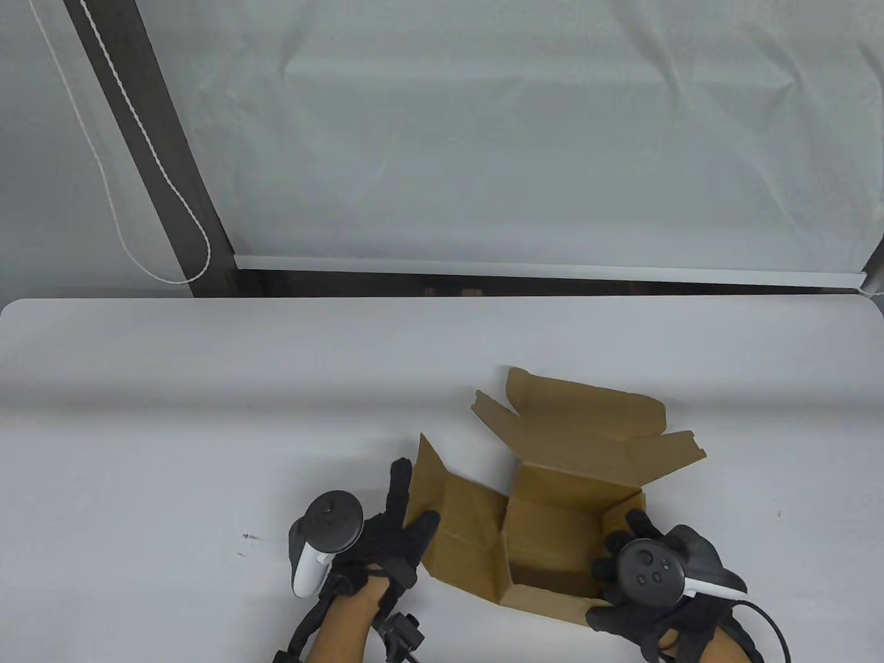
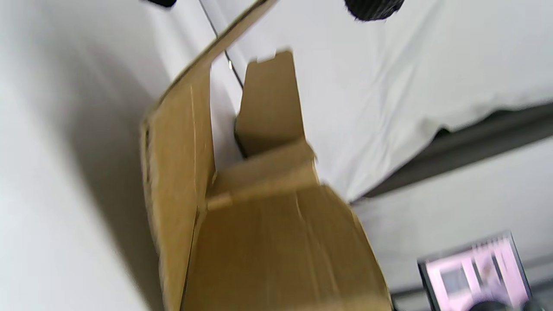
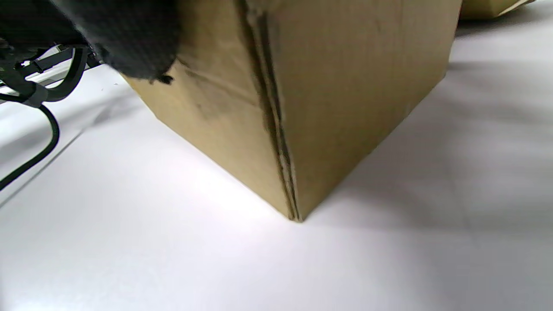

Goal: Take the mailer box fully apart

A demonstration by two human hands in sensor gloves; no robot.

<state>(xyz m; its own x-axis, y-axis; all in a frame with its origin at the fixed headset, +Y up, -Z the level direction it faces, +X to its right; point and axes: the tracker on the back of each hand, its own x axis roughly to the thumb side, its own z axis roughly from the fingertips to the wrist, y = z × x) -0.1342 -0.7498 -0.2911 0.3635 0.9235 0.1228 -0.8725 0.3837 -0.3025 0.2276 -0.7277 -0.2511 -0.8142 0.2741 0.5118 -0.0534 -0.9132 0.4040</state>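
Observation:
A brown cardboard mailer box stands open on the white table near its front edge, lid and flaps folded back behind it. Its left side panel is folded out. My left hand touches that panel's outer edge with fingers spread. My right hand grips the box's right front corner, fingers over the rim. The left wrist view shows the panel and a flap from below. The right wrist view shows the box corner on the table with my gloved finger on it.
A white sheet hangs behind the table. A dark post and a white cord stand at the back left. A screen shows in the left wrist view's lower right. A black cable trails by my right wrist.

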